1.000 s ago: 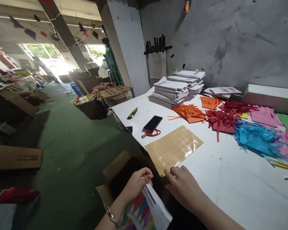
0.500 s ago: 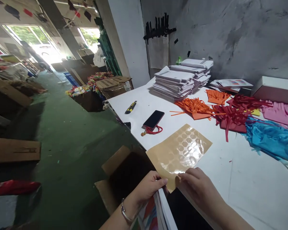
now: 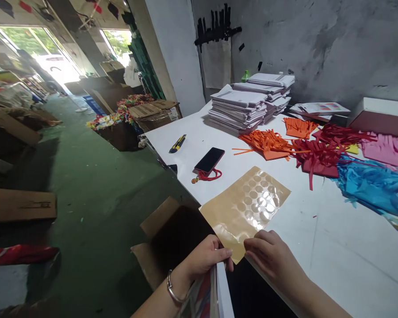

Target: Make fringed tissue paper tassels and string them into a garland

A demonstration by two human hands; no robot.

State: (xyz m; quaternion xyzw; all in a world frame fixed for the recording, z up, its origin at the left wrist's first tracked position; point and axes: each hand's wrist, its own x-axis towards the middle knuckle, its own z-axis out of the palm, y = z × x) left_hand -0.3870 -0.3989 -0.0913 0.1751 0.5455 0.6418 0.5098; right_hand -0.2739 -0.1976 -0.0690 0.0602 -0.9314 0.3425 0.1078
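A tan sheet of clear round stickers (image 3: pixel 230 204) lies on the white table, its near corner reaching past the table's edge. My left hand (image 3: pixel 210 258) is closed on the upper end of a stack of printed paper pieces (image 3: pixel 223 287), with white edges and a coloured face. Its thumb lies along the top, and its fingers are close to the sheet's corner. At the sheet's near right edge, my right hand (image 3: pixel 272 254) has its fingers pinched together. The fingertips touch the sheet; whether a sticker is between them is hidden.
On the table (image 3: pixel 345 247) are a phone (image 3: pixel 209 160) with a red cord, a yellow and black utility knife (image 3: pixel 177 144), stacked white paper packs (image 3: pixel 237 108), and orange (image 3: pixel 268 143), red and blue (image 3: pixel 371 181) fringed paper. An open carton (image 3: pixel 161 218) stands below the table edge.
The view has shifted slightly, so the table things sit a little higher and further left. Both hands stay at the sheet's near corner, and the paper stack in my left hand stands a bit more upright.
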